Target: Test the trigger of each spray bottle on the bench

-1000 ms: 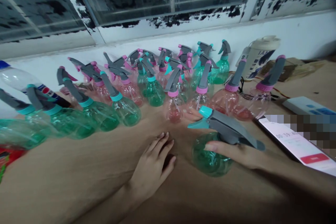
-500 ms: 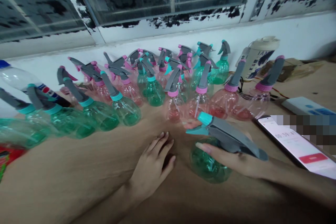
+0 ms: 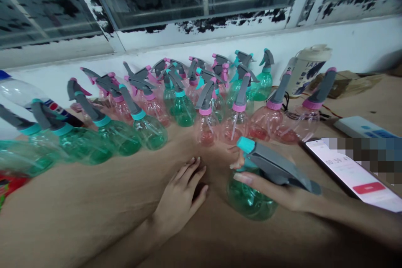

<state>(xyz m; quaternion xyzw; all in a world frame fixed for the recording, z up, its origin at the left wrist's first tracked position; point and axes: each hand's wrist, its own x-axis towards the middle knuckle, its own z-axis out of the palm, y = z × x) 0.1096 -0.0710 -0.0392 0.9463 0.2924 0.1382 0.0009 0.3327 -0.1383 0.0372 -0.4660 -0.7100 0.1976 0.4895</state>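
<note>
My right hand (image 3: pixel 279 190) is wrapped round the neck of a green spray bottle (image 3: pixel 251 205) with a grey head and a turquoise nozzle. The thumb lies along the near side, and fingertips curl over the turquoise trigger at the front. Most of the trigger and the bottle's neck are hidden by the fingers. The bottle stands upright on the brown table top (image 3: pixel 103 205), its nozzle pointing left. To the left of it, my left hand (image 3: pixel 184 190) rests palm down on the table, fingers stretched out, holding nothing.
Beyond my hands stand several pink spray bottles (image 3: pixel 206 130) and green spray bottles (image 3: pixel 150 132). A lit phone (image 3: pixel 348 171) lies on the right, near a white box (image 3: pixel 366 127). Behind are a pale cup (image 3: pixel 309 67) and, at left, a cola bottle (image 3: pixel 25 90).
The fingers of my right hand have squeezed the trigger back towards the bottle's neck. My left hand has stayed where it was.
</note>
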